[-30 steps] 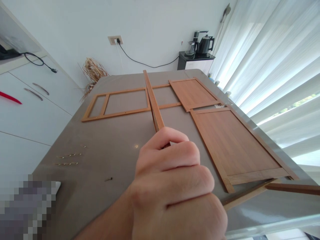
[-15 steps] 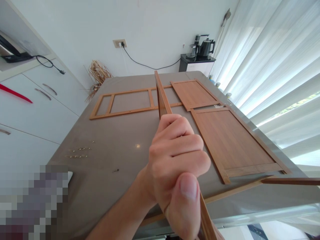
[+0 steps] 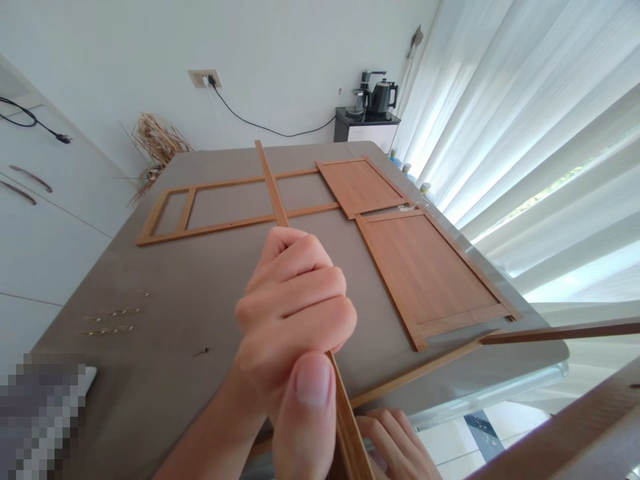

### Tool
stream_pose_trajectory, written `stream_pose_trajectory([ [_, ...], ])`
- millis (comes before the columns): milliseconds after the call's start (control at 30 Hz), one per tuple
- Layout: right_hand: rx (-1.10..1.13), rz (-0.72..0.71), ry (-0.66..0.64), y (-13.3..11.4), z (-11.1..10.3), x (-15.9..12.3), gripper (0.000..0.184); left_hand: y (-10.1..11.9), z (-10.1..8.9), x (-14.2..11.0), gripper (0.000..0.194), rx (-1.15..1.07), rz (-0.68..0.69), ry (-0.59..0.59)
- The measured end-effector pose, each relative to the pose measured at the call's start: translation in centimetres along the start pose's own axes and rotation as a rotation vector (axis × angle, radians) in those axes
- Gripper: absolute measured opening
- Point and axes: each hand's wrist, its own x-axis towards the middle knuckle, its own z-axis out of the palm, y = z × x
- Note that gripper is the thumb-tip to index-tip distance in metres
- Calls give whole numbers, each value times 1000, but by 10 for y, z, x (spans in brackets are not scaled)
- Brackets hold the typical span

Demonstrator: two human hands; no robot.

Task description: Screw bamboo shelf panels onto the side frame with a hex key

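My left hand point(image 3: 297, 310) is closed in a fist around a long, narrow wooden rail point(image 3: 273, 183), its thumb lying along the near part. The rail slants from the far middle of the table down to the bottom edge, where its near end leaves the view. Beside that near part, my right hand point(image 3: 395, 443) shows only in part, fingers curled; what it grips is hidden. Behind the left fist lies a flat wooden frame point(image 3: 200, 232) with open sections. Two wooden panels rest on the right: a farther one point(image 3: 363, 187) and a nearer one point(image 3: 435, 270).
Several small screws point(image 3: 117, 312) lie on the table point(image 3: 165, 280) at left, with a single screw point(image 3: 201, 351) nearer. A thin wooden strip point(image 3: 425, 370) runs along the near edge, meeting another bar point(image 3: 560, 331). A blurred wooden piece point(image 3: 570, 433) fills the lower right. A kettle point(image 3: 384, 97) stands behind.
The view has turned right, so the scene sits farther left. The rail leans more to the left. More of my right hand shows, and a wooden piece has appeared at lower right.
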Motion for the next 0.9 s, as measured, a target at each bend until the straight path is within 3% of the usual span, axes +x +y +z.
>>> stream_pose_trajectory([
  [100,103,139,155,-6,7,4,28,1,-1,1,43,-18,-20,-9],
  [200,101,190,199,-8,8,7,24,-2,-1,4,44,-49,74,-7],
  [400,71,194,105,-7,6,3,23,-1,-2,2,50,17,98,24],
  [533,144,148,116,-3,9,-1,41,13,1,4,51,30,-121,81],
  [600,167,121,90,0,6,-2,37,19,3,7,53,41,-196,95],
  [767,247,158,-72,4,-7,-2,29,17,4,14,59,-56,-106,118],
  [900,290,172,-108,4,-10,2,26,8,4,11,48,-80,-37,111],
])
